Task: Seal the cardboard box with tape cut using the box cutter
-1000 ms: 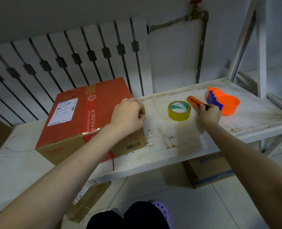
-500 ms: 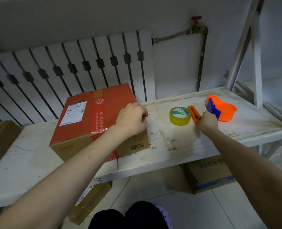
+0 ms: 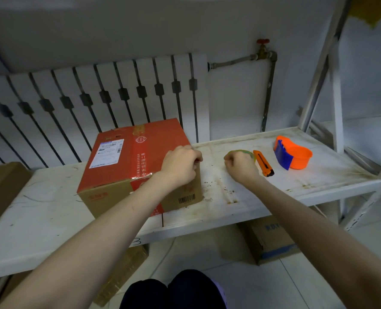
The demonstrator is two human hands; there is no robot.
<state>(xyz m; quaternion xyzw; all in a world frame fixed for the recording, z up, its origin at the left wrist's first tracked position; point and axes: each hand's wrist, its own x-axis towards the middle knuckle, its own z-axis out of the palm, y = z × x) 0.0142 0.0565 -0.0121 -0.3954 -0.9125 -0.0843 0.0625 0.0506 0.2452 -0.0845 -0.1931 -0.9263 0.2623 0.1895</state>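
Left hand (image 3: 181, 167) curled on right top edge of cardboard box (image 3: 136, 161). Right hand (image 3: 240, 166) closed around yellow tape roll (image 3: 246, 152) on table (image 3: 229, 197); box cutter (image 3: 263, 162) lying just beside.

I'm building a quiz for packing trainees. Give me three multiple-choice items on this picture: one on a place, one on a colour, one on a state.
1. Where does the box cutter lie?
A. Between the tape roll and the orange dispenser
B. On the cardboard box
C. On the floor

2. What colour is the box's top?
A. Blue
B. Red
C. Green

3. What is the right hand doing?
A. Hanging free over the floor
B. Closed over the tape roll
C. Pressing on the shipping label

Answers:
1 A: the cutter rests on the shelf between the two.
2 B: the top is red with a white label.
3 B: only the roll's rim shows past the fist, while the left hand rests on the box.
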